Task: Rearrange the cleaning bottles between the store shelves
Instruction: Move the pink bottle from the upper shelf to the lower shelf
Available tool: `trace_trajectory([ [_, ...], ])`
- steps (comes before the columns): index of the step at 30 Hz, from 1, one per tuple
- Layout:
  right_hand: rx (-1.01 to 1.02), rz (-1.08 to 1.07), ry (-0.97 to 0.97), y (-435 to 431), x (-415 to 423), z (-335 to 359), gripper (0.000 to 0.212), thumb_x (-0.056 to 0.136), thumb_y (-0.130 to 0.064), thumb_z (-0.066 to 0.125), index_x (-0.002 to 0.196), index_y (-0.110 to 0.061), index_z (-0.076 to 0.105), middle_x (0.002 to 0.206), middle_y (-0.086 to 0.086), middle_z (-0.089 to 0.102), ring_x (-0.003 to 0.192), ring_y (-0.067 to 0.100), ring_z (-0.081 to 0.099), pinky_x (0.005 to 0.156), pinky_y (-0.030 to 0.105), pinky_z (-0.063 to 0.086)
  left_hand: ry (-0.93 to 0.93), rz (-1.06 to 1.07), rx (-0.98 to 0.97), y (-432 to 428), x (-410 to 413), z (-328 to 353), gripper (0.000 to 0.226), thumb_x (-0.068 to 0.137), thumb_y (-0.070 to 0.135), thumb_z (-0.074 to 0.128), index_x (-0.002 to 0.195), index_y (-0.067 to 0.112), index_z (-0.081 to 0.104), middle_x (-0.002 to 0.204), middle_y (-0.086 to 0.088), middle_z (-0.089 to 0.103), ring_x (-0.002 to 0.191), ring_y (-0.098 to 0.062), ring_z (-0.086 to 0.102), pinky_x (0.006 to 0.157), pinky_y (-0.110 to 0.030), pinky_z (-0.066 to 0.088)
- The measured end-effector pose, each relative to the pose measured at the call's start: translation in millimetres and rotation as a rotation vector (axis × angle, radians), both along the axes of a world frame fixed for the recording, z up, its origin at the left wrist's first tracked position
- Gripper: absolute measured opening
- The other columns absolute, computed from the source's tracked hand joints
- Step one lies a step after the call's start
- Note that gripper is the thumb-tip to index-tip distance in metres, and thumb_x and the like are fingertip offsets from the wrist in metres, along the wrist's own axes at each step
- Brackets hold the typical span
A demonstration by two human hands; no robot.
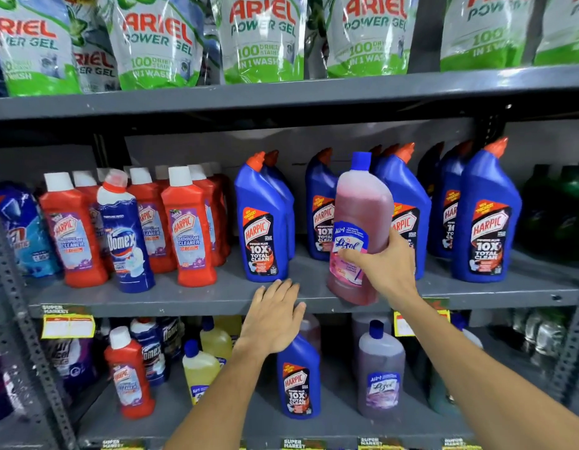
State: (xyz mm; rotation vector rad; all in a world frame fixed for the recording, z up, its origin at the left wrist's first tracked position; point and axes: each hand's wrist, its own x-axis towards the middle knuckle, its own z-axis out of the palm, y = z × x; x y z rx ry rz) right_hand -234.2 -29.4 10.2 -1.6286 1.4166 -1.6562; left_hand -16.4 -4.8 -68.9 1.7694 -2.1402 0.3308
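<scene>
I faced grey metal store shelving (pixel 281 102). My right hand (pixel 382 266) gripped one pink Lizol bottle (pixel 363 203) at the middle shelf (pixel 190 295)'s near edge, tilted. My left hand (pixel 272 316) lay open, empty, on that edge. Five Ariel pouches (pixel 262 37) fronted the shelf above.

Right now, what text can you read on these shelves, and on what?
"ARIEL POWER GEL", "100 DRIED STAINS IN 1 WASH": top-shelf pouches
"HARPIC BATHROOM CLEANER": red bottles
"Domex": blue-white bottle
"HARPIC 10X TOTAL CLEAN": blue bottles
"Lizol": pink bottle in right hand
"SUPER MARKET": shelf-edge tags
Price tags, small print: unreadable.
</scene>
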Motion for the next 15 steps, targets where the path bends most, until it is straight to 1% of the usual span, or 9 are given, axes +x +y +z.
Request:
trace_trajectory([
  [2,-0.03,-0.016,-0.014,15.0,-5.3,-3.3,0.075,0.049,-0.048,0.093,0.116,-0.027,0.065,0.104,-0.007,0.075,0.094,0.015,0.072,0.082,0.04,0.062,-0.002,0.0,-0.019,1.1,-1.4,-0.1,0.053,0.103,0.042,0.027,0.151,0.019,0.031,0.158,0.001,0.033,0.146,-0.018,0.024,0.118,-0.04,0.014],
  [4,-0.049,-0.019,-0.012,29.4,-9.1,-8.9,0.081,0.045,-0.053,0.091,0.117,-0.03,0.063,0.106,-0.009,0.075,0.097,0.016,0.072,0.084,0.043,0.062,-0.001,0.004,-0.036,0.9,-2.6,-1.1,0.053,0.103,0.041,0.027,0.15,0.018,0.033,0.158,0.0,0.034,0.146,-0.019,0.024,0.118,-0.04,0.016],
  [8,-0.082,-0.035,0.0,61.5,-8.1,-29.1,0.079,0.045,-0.05,0.093,0.115,-0.031,0.061,0.105,-0.011,0.074,0.098,0.016,0.071,0.085,0.041,0.06,0.02,0.008,-0.084,0.3,-1.7,-8.7,0.058,0.102,0.046,0.027,0.151,0.014,0.031,0.161,-0.004,0.029,0.15,-0.023,0.014,0.12,-0.045,0.014],
  [10,-0.091,-0.028,-0.002,77.3,-4.3,-45.0,0.077,0.047,-0.046,0.096,0.114,-0.028,0.062,0.098,-0.017,0.072,0.093,0.012,0.071,0.081,0.036,0.06,0.017,0.0,-0.17,6.8,-0.4,-21.8,0.062,0.101,0.046,0.028,0.152,0.012,0.028,0.162,-0.007,0.023,0.152,-0.025,0.008,0.121,-0.048,0.014],
  [12,-0.07,-0.011,-0.02,88.0,-2.1,-68.0,0.072,0.048,-0.039,0.098,0.11,-0.025,0.064,0.091,-0.024,0.069,0.086,0.002,0.07,0.074,0.027,0.06,0.048,-0.021,-0.248,18.4,1.5,-39.4,0.061,0.101,0.043,0.033,0.153,0.012,0.026,0.164,-0.009,0.017,0.152,-0.026,0.003,0.121,-0.049,0.014],
  [13,-0.056,0.0,-0.021,92.2,-1.2,-80.5,0.069,0.048,-0.039,0.099,0.107,-0.024,0.066,0.09,-0.024,0.07,0.084,-0.001,0.07,0.072,0.025,0.06,0.066,-0.023,-0.273,24.2,3.9,-50.1,0.061,0.101,0.04,0.035,0.153,0.012,0.024,0.164,-0.009,0.015,0.152,-0.027,0.001,0.122,-0.048,0.012],
  [15,-0.014,0.017,-0.009,97.5,1.9,-108.2,0.067,0.047,-0.045,0.097,0.103,-0.024,0.069,0.09,-0.019,0.073,0.084,0.003,0.072,0.071,0.028,0.061,0.096,-0.008,-0.276,35.3,12.9,-76.6,0.062,0.1,0.036,0.039,0.154,0.012,0.022,0.165,-0.01,0.011,0.152,-0.027,0.0,0.122,-0.045,0.009],
])
